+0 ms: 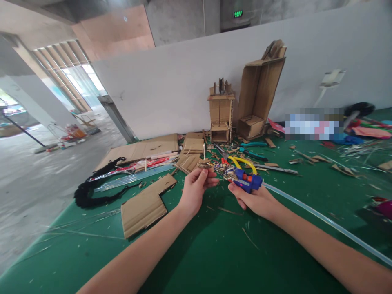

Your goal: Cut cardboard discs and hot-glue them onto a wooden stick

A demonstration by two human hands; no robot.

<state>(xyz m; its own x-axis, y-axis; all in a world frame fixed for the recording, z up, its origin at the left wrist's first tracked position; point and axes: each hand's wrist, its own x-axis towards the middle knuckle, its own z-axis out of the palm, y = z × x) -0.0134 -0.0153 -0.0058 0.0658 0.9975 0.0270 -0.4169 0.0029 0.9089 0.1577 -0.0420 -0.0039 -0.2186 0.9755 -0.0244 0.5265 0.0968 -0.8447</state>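
- Long white partition wall [171, 90], far; grey concrete floor [105, 147], left.
- Green table [190, 253], littered.
- Tall open brown cardboard structure [265, 83], far side.
- Flat notched brown cardboard sheet [142, 208], left.
- Blue plastic glue gun [242, 184], centre-right, wrapped by the right hand's [255, 200] fingers; yellow-handled tool [251, 165] just beyond.
- Small brown cardboard piece [204, 164], centre, pinched in the left hand [195, 188].

The person's left forearm [147, 250] and right forearm [324, 241], both bare, slant in toward each other. The left hand [196, 184] pinches with thumb [202, 176] against fingers [211, 180], some loosely extended; the right hand [255, 200], near it, curls in a grip.
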